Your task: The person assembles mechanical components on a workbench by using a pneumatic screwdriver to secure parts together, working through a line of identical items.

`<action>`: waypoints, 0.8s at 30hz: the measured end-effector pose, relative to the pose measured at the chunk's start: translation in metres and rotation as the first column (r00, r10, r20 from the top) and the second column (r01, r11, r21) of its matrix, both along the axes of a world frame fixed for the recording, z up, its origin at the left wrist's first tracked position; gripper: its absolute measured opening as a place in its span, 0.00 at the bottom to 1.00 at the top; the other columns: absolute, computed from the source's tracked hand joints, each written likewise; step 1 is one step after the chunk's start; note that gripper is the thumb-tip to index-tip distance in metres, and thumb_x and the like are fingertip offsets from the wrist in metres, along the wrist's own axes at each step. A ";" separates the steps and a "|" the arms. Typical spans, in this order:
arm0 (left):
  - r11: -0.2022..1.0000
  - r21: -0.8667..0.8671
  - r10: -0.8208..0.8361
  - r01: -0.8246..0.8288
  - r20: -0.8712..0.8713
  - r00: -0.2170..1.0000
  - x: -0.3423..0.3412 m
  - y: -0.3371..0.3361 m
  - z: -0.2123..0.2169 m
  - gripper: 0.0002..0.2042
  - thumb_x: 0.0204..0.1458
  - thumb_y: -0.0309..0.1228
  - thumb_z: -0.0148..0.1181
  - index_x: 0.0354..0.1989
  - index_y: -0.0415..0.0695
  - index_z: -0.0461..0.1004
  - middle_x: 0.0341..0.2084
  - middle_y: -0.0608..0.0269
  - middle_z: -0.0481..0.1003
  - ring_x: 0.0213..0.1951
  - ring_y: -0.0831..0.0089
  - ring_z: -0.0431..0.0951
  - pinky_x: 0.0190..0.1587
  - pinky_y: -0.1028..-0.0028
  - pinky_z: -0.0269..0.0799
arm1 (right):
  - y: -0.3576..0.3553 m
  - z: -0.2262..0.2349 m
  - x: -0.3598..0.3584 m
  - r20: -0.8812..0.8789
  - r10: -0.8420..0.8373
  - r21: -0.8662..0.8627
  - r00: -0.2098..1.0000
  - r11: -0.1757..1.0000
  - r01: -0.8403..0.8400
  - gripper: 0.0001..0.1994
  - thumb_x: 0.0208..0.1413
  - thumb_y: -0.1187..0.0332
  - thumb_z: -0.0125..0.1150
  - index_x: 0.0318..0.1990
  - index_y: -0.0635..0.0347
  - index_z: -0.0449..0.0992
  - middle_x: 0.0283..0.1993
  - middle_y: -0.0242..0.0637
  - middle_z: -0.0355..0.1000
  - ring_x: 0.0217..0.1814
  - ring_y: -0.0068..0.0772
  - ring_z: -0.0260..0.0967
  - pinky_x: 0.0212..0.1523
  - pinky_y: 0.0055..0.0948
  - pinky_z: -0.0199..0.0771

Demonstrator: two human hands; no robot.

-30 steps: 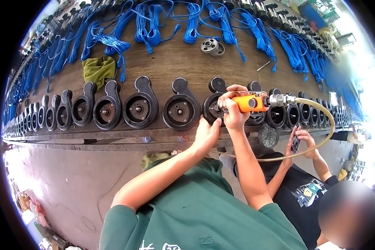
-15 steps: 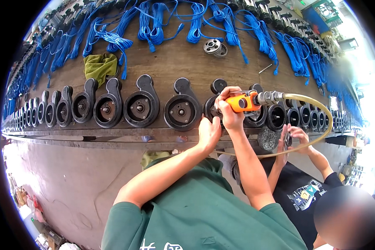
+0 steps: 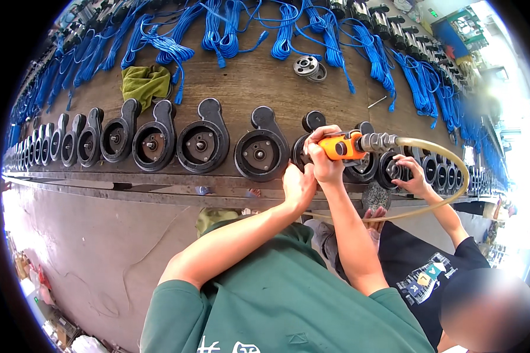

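An orange air-powered driver [image 3: 343, 147] is gripped in my right hand [image 3: 325, 162], lying sideways over a black round housing [image 3: 298, 154]. Its metal hose fitting [image 3: 378, 142] points right and joins a clear yellowish hose [image 3: 453, 162]. The working end is hidden behind my fingers. My left hand [image 3: 300, 187] is closed at the lower rim of the same housing, its fingertips against the edge. Just to the left sits another black housing [image 3: 260, 154] with a centre shaft and a rounded arm on top.
Similar housings [image 3: 203, 145] line the bench's front edge both ways. Blue cord bundles [image 3: 285, 35], metal discs [image 3: 307, 66], a green cloth [image 3: 144, 85] and a thin rod [image 3: 377, 102] lie behind. At right, a co-worker's hand [image 3: 415, 176] holds a part at a housing; a grey round pad [image 3: 376, 197] is nearby.
My hands and the driver stay nearly in place on the same housing. The co-worker's one hand has moved up to a housing, the other has dropped lower. The view has shifted slightly.
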State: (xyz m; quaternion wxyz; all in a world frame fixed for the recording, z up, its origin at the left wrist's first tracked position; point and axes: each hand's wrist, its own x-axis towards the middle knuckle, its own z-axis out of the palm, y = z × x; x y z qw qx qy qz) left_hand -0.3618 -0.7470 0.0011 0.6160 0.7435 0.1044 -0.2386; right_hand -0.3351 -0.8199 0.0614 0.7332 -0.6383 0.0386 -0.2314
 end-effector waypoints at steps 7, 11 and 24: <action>0.992 -0.077 -0.112 0.101 -0.153 0.982 0.007 0.009 0.031 0.26 0.56 0.46 0.59 0.46 0.29 0.70 0.31 0.48 0.77 0.31 0.65 0.79 0.30 0.65 0.74 | 0.001 0.021 0.000 0.005 -0.031 -0.101 1.000 0.994 0.031 0.15 0.51 0.78 0.53 0.48 0.69 0.66 0.30 0.33 0.69 0.29 0.23 0.67 0.34 0.22 0.71; 0.992 -0.124 -0.018 0.001 -0.133 0.991 0.007 0.007 0.024 0.19 0.55 0.35 0.54 0.45 0.28 0.68 0.27 0.48 0.76 0.23 0.64 0.79 0.24 0.65 0.74 | -0.006 0.041 -0.015 0.087 -0.142 -0.026 0.986 0.989 0.145 0.16 0.48 0.78 0.52 0.46 0.72 0.67 0.26 0.36 0.68 0.25 0.24 0.66 0.32 0.25 0.71; 0.941 -0.338 -0.044 -0.036 -0.224 0.974 0.009 0.014 0.041 0.14 0.56 0.30 0.50 0.45 0.31 0.67 0.24 0.53 0.75 0.17 0.66 0.77 0.21 0.68 0.75 | -0.023 0.018 -0.046 0.055 -0.233 0.069 0.971 0.971 0.230 0.14 0.49 0.77 0.52 0.45 0.68 0.65 0.25 0.34 0.65 0.24 0.23 0.63 0.30 0.26 0.70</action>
